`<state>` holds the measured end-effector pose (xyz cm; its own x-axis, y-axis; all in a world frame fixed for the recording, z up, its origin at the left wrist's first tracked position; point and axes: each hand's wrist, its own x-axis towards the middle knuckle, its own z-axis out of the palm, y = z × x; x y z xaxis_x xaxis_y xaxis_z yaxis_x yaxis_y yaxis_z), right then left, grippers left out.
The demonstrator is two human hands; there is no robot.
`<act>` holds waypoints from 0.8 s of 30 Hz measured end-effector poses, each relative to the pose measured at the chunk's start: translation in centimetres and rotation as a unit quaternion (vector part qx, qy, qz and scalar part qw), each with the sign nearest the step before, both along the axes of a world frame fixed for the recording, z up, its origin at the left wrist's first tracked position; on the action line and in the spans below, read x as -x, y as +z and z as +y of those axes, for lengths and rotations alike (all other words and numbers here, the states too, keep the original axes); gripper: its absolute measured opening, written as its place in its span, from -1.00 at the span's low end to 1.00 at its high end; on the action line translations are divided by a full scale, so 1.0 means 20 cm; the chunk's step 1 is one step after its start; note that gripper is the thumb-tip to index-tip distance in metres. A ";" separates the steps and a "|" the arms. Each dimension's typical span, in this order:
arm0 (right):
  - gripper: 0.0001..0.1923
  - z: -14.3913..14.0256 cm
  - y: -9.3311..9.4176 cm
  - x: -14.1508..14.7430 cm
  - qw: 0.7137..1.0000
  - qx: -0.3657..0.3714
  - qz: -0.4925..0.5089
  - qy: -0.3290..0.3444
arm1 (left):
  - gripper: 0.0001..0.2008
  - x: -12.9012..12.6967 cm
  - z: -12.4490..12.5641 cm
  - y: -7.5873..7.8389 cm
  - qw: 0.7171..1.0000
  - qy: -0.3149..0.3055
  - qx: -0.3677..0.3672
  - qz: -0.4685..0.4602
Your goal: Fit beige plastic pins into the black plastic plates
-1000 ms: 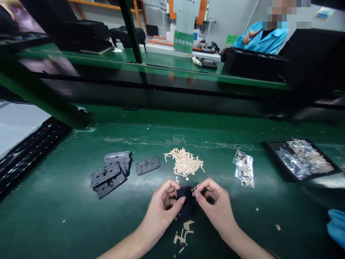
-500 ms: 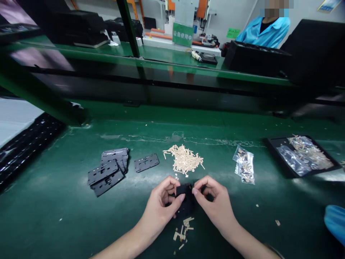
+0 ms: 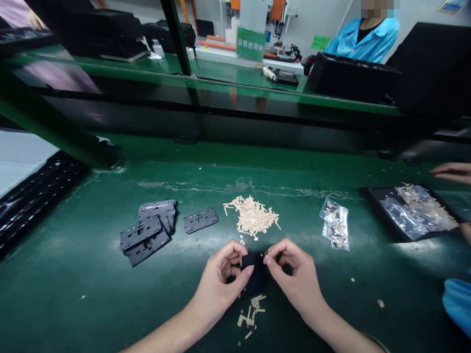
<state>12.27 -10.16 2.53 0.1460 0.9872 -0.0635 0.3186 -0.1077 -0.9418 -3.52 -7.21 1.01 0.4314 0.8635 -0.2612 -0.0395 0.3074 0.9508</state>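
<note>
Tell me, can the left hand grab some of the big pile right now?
Probably not without letting go: the left hand is holding the black part. The big pile lies close, with nothing tall between.

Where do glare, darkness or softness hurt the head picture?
Head view: the black part in the left hand is too dark for detail. Head view: glare flecks the plastic bags in the black tray; pale sheen marks the green table. Head view: upper left looks soft.

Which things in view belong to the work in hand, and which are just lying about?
Likely in use: black part, held by the left hand, right hand at its edge; pale strip pile; black plates.
Apparently lying about: stray scrap; whitish tool; bottle.
</note>
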 end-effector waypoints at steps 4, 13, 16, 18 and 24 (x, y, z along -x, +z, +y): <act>-0.92 0.00 0.00 0.00 1.000 -0.002 0.004 0.007 | -0.83 0.00 0.00 0.00 1.000 0.000 0.000 0.004; -0.91 0.03 0.01 -0.02 0.996 0.049 0.077 0.023 | -0.82 0.01 0.01 0.02 1.000 -0.002 0.016 -0.014; -0.90 0.03 0.01 -0.02 0.994 0.053 0.090 0.020 | -0.81 0.00 0.01 0.03 1.000 -0.005 0.027 -0.015; -0.89 0.02 0.01 -0.02 0.994 0.053 0.094 0.020 | -0.80 0.00 0.01 0.03 0.999 -0.008 0.029 -0.020; -0.91 0.03 0.01 -0.02 0.994 0.055 0.096 0.023 | -0.82 0.01 0.01 0.03 0.999 -0.013 0.025 -0.025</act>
<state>12.64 -9.60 2.79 0.0763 0.9782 -0.1929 0.1402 -0.2021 -0.9693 -3.72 -7.10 1.60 0.4666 0.8386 -0.2811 -0.0779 0.3556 0.9314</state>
